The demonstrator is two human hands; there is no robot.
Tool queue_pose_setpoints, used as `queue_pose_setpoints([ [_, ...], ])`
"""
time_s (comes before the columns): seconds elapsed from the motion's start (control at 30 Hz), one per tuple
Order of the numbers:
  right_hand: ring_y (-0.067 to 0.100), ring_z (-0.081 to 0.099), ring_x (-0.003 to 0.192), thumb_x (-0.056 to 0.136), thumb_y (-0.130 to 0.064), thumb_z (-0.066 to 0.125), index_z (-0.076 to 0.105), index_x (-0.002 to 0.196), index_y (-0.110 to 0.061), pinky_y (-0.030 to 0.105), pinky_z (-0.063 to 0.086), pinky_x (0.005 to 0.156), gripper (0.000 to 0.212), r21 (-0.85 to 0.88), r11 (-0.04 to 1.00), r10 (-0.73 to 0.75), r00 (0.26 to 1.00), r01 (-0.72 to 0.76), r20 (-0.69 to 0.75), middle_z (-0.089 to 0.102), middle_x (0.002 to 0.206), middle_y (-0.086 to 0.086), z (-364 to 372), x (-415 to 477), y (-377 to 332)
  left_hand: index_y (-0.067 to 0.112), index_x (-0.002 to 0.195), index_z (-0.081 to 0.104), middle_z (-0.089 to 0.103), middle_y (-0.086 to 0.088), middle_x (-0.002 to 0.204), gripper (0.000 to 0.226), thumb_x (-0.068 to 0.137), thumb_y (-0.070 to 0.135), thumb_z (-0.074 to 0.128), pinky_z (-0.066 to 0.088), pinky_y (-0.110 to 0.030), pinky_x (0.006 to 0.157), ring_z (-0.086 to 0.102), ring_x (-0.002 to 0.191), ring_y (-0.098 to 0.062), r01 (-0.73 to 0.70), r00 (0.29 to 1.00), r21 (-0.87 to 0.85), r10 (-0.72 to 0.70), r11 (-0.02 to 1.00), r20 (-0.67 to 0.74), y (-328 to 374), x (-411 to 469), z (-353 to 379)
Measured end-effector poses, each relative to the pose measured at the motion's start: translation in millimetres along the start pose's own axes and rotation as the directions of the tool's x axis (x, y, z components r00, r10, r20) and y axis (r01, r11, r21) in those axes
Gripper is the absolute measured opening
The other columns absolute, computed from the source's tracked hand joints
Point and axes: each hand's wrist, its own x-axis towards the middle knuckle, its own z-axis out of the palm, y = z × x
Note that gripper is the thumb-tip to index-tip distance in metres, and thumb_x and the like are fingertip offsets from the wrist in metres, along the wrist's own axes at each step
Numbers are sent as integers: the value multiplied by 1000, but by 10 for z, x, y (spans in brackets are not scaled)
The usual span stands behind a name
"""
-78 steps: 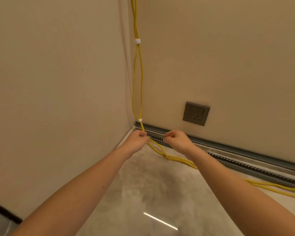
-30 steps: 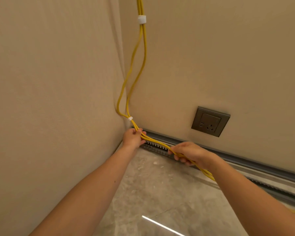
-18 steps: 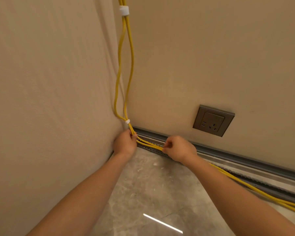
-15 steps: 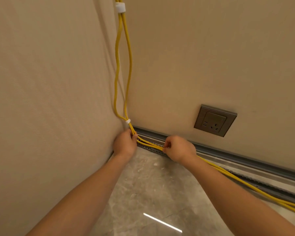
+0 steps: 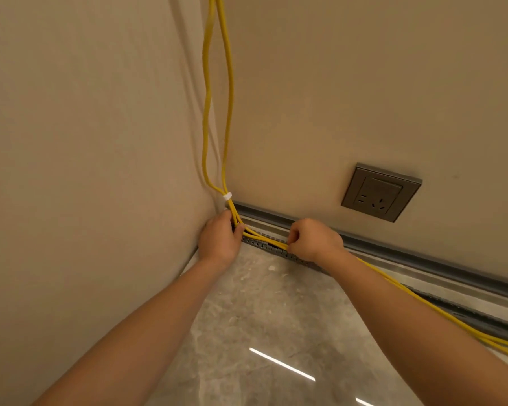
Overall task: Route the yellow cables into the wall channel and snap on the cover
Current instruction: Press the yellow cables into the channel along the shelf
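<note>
Yellow cables (image 5: pixel 228 92) hang down the room corner, bound by a white tie (image 5: pixel 227 196), then bend right along the floor edge. My left hand (image 5: pixel 220 240) grips them at the bend in the corner. My right hand (image 5: pixel 313 240) pinches the same cables a short way to the right, low over the open slotted grey wall channel (image 5: pixel 469 315) at the foot of the wall. Past my right forearm the cables (image 5: pixel 440 312) trail loose over the channel's front edge onto the floor. No cover is in view.
A grey power socket (image 5: pixel 380 191) sits on the back wall above the channel. A grey skirting strip (image 5: pixel 393 253) runs along the wall behind the channel. Beige walls meet at the corner; the floor (image 5: pixel 255 323) is polished grey stone.
Both hands have stayed on the cables in the corner over the last second. My right hand has slid left toward my left hand, and the cables now lie lower against the channel.
</note>
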Motion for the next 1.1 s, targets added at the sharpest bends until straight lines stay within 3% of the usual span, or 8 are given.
queue_pose_setpoints([
  [0.13,24,62,79,77,-15,60,71,86,-18,28,45,61,14,-52,996,78,993,-73,90,68,84,3,-65,-91,-48,18,87,59,67,-1,84,11,91,28,60,51,-38,65,64,82,-24,-6,996,-66,11,998,86,23,-161,6],
  [0.23,25,63,84,80,-16,63,69,92,-18,31,47,65,13,-116,989,95,995,-89,41,69,91,5,27,-200,-82,19,95,65,72,0,93,8,89,24,64,53,-33,73,68,88,-20,64,992,-150,-46,987,121,-8,-262,-33],
  [0.37,26,65,89,82,-19,63,69,94,-19,35,52,70,13,-130,988,81,997,-82,-13,69,95,5,138,-290,-98,17,99,69,72,-2,96,13,87,21,67,46,-24,70,69,87,-19,207,975,-264,-174,942,141,-27,-336,-108],
  [0.57,26,64,94,82,-24,63,67,99,-18,36,54,75,18,-104,992,77,996,-73,35,68,100,5,96,-333,-128,15,95,68,73,-8,99,10,86,17,67,53,-33,81,68,94,-27,339,938,-310,-293,888,185,-68,-257,-125],
  [0.83,25,63,96,84,-16,58,69,99,-19,40,57,83,19,14,997,71,991,-73,115,68,104,4,12,-389,-43,11,100,65,71,-8,106,14,88,20,66,50,-33,82,65,101,-28,345,937,-218,-321,913,137,-62,-209,-153],
  [0.97,25,65,91,84,-10,57,74,99,-13,40,59,81,22,70,994,79,992,-87,101,72,100,8,5,-401,-23,7,106,60,72,-4,110,15,93,9,54,48,-30,84,64,106,-25,274,960,-202,-253,940,124,-58,-262,-168],
  [1.1,25,67,88,82,-17,67,71,98,-13,41,60,80,16,96,988,109,988,-120,113,70,97,8,38,-393,-1,4,104,55,71,-6,107,15,94,3,44,43,-24,79,64,100,-25,186,982,-229,-177,956,58,-97,-367,-152],
])
